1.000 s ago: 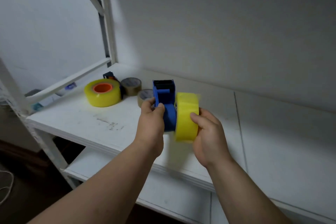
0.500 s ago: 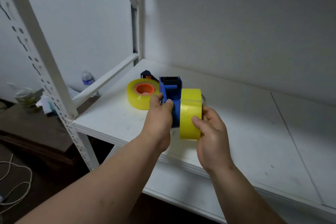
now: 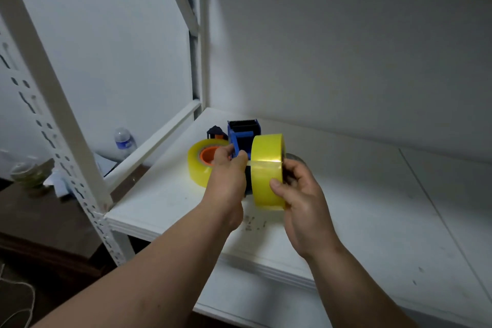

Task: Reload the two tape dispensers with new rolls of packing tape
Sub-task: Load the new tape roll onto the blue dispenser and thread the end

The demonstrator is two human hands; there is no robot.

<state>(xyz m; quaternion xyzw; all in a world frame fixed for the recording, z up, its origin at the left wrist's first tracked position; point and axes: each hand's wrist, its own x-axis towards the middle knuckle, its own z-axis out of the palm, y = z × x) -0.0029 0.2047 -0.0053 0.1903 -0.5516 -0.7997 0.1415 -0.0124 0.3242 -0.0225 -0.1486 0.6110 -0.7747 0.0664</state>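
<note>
My left hand point(image 3: 228, 178) grips a blue tape dispenser point(image 3: 243, 136) with a black toothed blade on top, held above the white shelf point(image 3: 359, 208). Right beside it, my right hand point(image 3: 299, 189) holds an upright yellow tape roll point(image 3: 267, 168), thumb on its outer face and fingers behind. The roll touches the dispenser's right side. A second yellow roll with an orange core point(image 3: 201, 161) lies flat on the shelf behind my left hand. A dark second dispenser point(image 3: 215, 132) peeks out behind that roll.
A grey used roll point(image 3: 296, 158) shows partly behind my right hand. White rack posts point(image 3: 61, 114) stand at the left. A water bottle point(image 3: 123, 138) and a glass jar point(image 3: 26, 172) sit lower left. A white wall point(image 3: 346, 48) backs the shelf.
The view has shifted so the shelf sits further right and the left rack post shows. My hands still hold dispenser and roll together; the roll's seam has turned toward me.
</note>
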